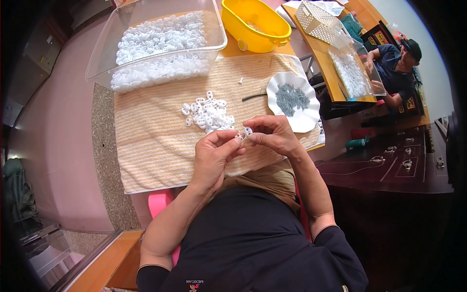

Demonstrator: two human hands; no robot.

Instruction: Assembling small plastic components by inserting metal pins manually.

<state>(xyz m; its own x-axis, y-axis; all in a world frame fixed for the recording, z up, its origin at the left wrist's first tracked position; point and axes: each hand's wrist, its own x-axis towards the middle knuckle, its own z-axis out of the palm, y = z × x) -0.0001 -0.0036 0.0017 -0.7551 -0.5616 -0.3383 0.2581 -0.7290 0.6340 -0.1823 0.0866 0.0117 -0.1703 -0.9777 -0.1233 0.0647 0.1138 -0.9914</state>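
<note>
My left hand (212, 156) pinches a small white plastic piece (239, 136) between thumb and forefinger. Close beside it, my right hand (275, 136) grips another small white oval piece with two holes (248, 131). The two pieces are held almost against each other; whether they touch I cannot tell. Just beyond my fingers lies a loose pile of similar white two-holed plastic pieces (209, 113) on a striped towel (151, 141). To the right, a white scalloped plate (312, 108) bears many tiny grey parts (292, 99), too small to name.
A clear plastic bin (217, 46) full of white pieces stands at the far left, a yellow tub (255, 29) beside it. A thin dark stick (254, 97) touches the plate's left side. At the far right, another person (396, 68) sits by a second bin (350, 73).
</note>
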